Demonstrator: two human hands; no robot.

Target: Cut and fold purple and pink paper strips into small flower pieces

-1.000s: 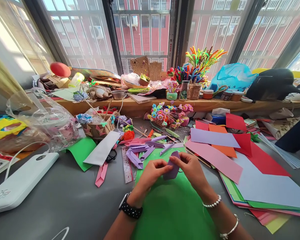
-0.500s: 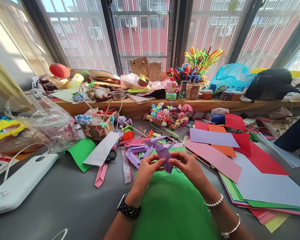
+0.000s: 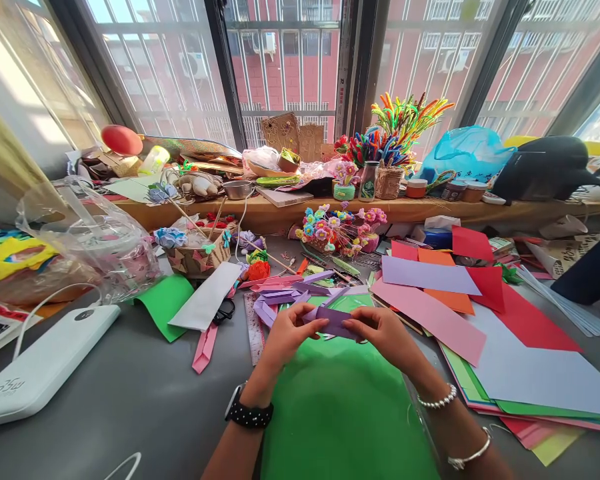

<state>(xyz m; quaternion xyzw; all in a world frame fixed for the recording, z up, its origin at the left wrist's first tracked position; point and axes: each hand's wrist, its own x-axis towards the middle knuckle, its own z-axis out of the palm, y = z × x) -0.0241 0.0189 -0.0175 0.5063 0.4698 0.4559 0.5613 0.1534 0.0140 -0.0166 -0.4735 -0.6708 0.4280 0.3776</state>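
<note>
On the far left a white power bank [image 3: 40, 370] lies on the grey table [image 3: 130, 400], with handwriting on it that looks like "35w". The left hand [image 3: 287, 333], a black watch [image 3: 247, 413] on its wrist, reaches forward with thumb and fingers pinched on the left end of a purple strip [image 3: 333, 320]. The strip lies level between both hands, raised just above the green sheet [image 3: 340, 413]. The right hand [image 3: 385, 333], wearing bead bracelets [image 3: 437, 402], pinches the strip's right end. Right of it lie coloured papers [image 3: 430, 300].
</note>
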